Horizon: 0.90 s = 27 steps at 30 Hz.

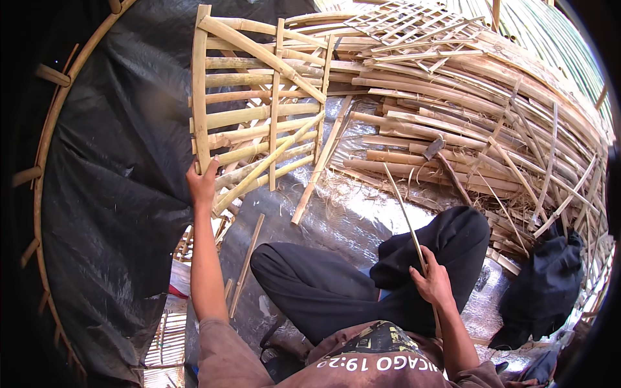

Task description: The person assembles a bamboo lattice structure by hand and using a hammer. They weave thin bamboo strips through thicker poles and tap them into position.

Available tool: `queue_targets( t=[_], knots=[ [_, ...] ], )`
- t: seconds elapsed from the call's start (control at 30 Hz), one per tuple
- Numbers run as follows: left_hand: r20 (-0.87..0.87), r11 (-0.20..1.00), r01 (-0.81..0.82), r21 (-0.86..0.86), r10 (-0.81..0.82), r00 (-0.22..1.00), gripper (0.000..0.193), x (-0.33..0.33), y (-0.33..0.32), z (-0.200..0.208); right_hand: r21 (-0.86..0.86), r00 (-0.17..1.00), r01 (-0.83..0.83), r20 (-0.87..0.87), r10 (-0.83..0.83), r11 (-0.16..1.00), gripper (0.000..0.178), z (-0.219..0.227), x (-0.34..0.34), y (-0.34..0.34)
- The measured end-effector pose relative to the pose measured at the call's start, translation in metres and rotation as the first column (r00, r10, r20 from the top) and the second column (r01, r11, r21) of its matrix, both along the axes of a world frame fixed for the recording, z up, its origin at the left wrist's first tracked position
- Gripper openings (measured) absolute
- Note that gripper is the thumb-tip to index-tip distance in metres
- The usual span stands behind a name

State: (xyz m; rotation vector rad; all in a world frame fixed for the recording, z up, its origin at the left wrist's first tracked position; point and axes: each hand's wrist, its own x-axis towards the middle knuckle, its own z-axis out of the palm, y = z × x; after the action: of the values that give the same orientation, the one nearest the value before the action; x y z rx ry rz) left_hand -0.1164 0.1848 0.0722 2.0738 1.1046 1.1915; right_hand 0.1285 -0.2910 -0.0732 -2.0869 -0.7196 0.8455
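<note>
My left hand (pixel 203 183) is closed round the lower left corner of a bamboo frame (pixel 202 90), at the end of its thick side bar. The frame has several cross slats, two thinner uprights and two diagonal braces that meet at the right side. Over my right leg, my right hand (pixel 431 278) grips a long thin bamboo strip (pixel 404 210). The strip slants up and left from my fingers, and its lower end runs back beside my forearm. A gap lies between the strip and the frame.
Split bamboo poles (pixel 414 129) are piled at the right, with a hatchet (pixel 446 161) on them and a lattice panel (pixel 414 32) on top. Black sheeting (pixel 123 194) hangs at left. A loose slat (pixel 247 265) lies by my left knee, dark cloth (pixel 543 291) at right.
</note>
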Motion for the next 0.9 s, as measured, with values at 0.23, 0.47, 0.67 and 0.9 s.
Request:
queue_targets(
  t=[0.23,0.47,0.67,0.9],
  knots=[
    [0.065,0.989,0.096,-0.108,-0.090,0.994,0.022,-0.008,0.000,-0.003,-0.019,1.000,-0.017,-0.004,0.017,1.000,0.058,-0.001,0.001,0.003],
    [0.159,0.940,0.134,-0.315,-0.087,0.983,0.030,0.007,-0.019,0.012,-0.020,1.000,-0.003,0.001,0.003,1.000,0.058,-0.003,0.001,0.002],
    [0.254,0.918,0.221,-0.330,-0.139,0.957,0.029,0.015,-0.030,0.013,-0.013,1.000,0.001,-0.021,-0.002,1.000,0.058,-0.003,0.002,0.003],
    [0.291,0.948,0.171,-0.269,-0.089,0.952,0.034,0.021,-0.055,0.013,0.018,1.000,-0.021,0.006,0.021,1.000,0.060,-0.007,0.006,-0.002]
  ],
)
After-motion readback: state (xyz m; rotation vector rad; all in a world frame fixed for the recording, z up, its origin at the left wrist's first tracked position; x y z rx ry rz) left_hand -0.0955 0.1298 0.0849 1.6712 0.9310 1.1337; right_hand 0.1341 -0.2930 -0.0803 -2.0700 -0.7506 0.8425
